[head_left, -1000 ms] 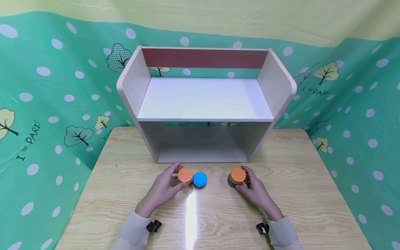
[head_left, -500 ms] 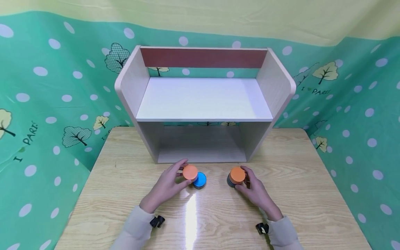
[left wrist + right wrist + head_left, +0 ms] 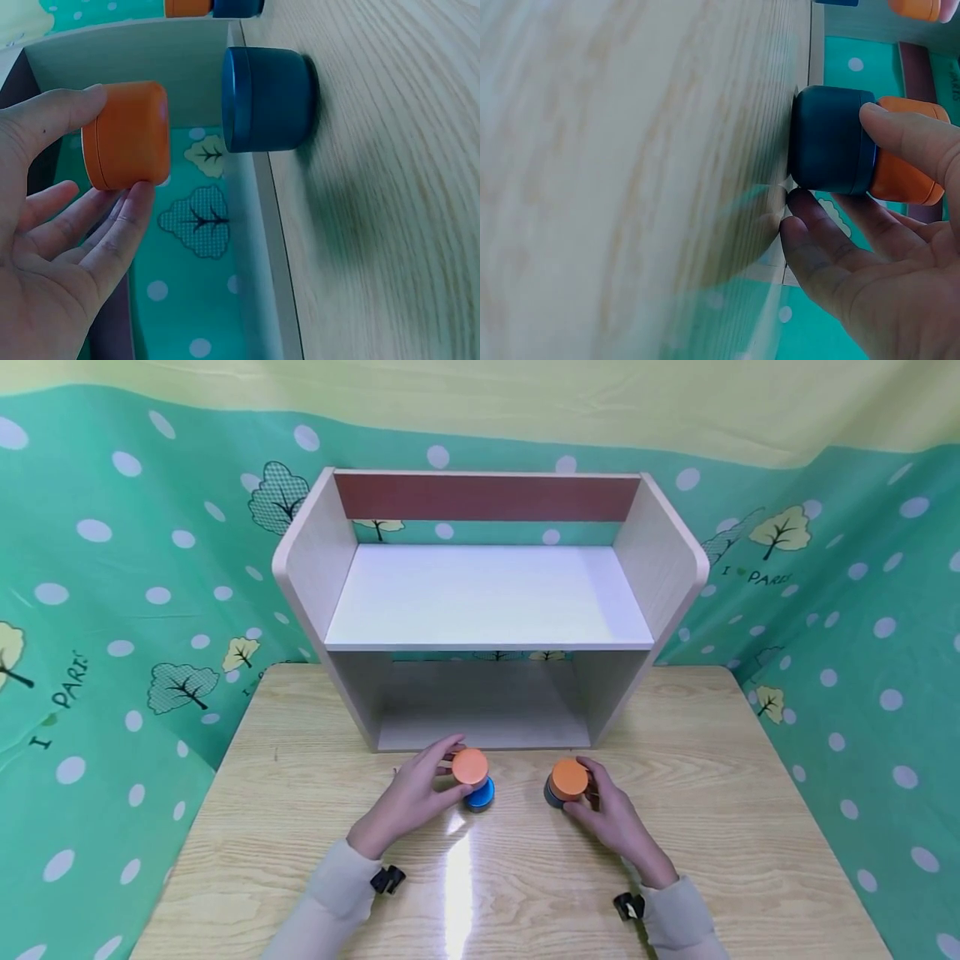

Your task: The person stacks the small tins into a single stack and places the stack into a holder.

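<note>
My left hand [image 3: 412,797] pinches an orange round lidded jar [image 3: 131,135] between thumb and fingertips. In the left wrist view this jar hangs apart from the blue jar [image 3: 270,100], which stands upright on the table. The head view shows the orange jar overlapping the far side of the blue jar's top. To the right, my right hand [image 3: 611,810] holds a two-jar stack, thumb on one side and fingers on the other. Its lower jar is a dark blue jar [image 3: 832,140] on the table; an orange jar [image 3: 907,150] sits on top. The thumb touches near their seam.
A white two-level shelf [image 3: 491,597] with a dark red back rail [image 3: 491,497] stands just behind the jars. Beneath everything is a light wood table [image 3: 247,827]. Patterned green cloth [image 3: 112,610] surrounds the table's back and sides.
My left hand has lifted the orange jar and carried it rightward, from beside the blue jar to above it. The right hand and its stack have stayed still.
</note>
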Available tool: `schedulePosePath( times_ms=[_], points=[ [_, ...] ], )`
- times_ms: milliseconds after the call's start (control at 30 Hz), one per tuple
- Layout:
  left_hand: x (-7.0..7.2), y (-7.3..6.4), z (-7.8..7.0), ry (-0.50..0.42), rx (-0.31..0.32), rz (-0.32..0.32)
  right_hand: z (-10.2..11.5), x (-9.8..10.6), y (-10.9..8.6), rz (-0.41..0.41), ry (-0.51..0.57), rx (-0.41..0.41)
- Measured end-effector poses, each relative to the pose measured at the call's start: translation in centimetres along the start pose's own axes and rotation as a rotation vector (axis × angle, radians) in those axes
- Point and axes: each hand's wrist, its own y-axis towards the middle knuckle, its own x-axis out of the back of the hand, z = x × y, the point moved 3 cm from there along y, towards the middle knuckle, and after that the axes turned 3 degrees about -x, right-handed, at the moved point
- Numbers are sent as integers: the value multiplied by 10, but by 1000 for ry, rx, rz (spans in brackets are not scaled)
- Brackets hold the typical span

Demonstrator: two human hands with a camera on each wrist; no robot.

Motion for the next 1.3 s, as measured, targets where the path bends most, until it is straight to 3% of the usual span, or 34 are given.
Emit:
schedulePosePath(
  times_ms=[633, 1300],
  points=[
    [-8, 22, -12, 7, -53, 52, 2, 1, 0, 9, 18, 6],
    [-24, 38, -18, -7, -23, 96, 1, 0, -1, 14, 12, -7]
  ],
)
